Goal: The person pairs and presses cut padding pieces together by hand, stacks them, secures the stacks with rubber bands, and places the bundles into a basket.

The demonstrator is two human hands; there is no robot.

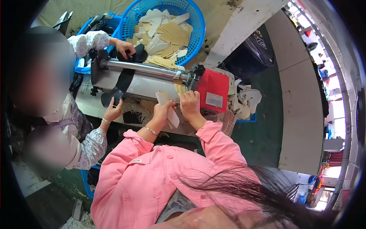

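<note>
My left hand (163, 114) is closed round a small stack of white pieces (172, 117), which sticks out above and below the fingers. Just right of it, my right hand (189, 105) is at the front of the roller machine (146, 84), beside its red housing (214, 91). Its fingers are bent together at the lower end of a tan piece (179, 86), which reaches up to the metal roller (146, 68). Farther left on the same machine, a black piece (124, 81) lies across the roller, between a co-worker's two hands.
A blue basket (201, 28) full of tan and white pieces stands behind the machine. The co-worker's patterned sleeve (94, 147) is close on my left. White scraps (247, 102) lie right of the red housing. A dark drum (249, 57) stands at the back right.
</note>
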